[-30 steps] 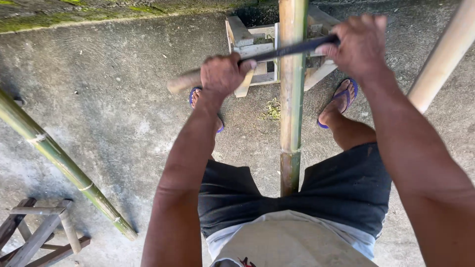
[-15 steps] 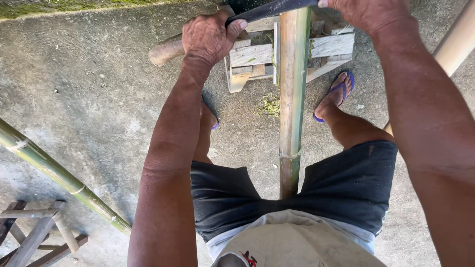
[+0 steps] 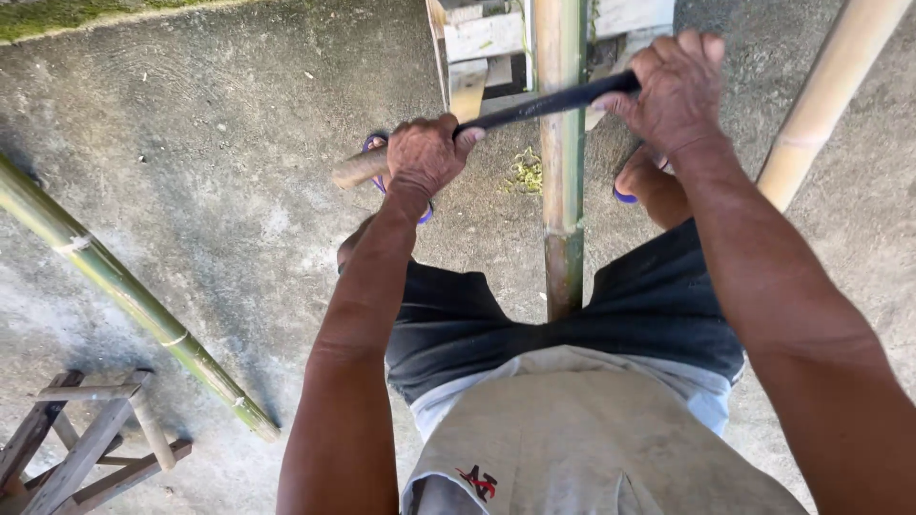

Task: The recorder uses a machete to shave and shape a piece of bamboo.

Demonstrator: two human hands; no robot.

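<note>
Head view: left hand grips wooden handle of dark blade; right hand clamps blade's far end. Blade lies crosswise on green bamboo pole, which runs between person's knees toward wooden stand. Second bamboo pole rests on concrete floor, wooden stool beside it.

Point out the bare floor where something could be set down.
Bare grey concrete floor lies between the slanted green bamboo pole and the left hand. Crowded: the upright bamboo pole, wooden stand and dark blade held by both hands, right hand.
</note>
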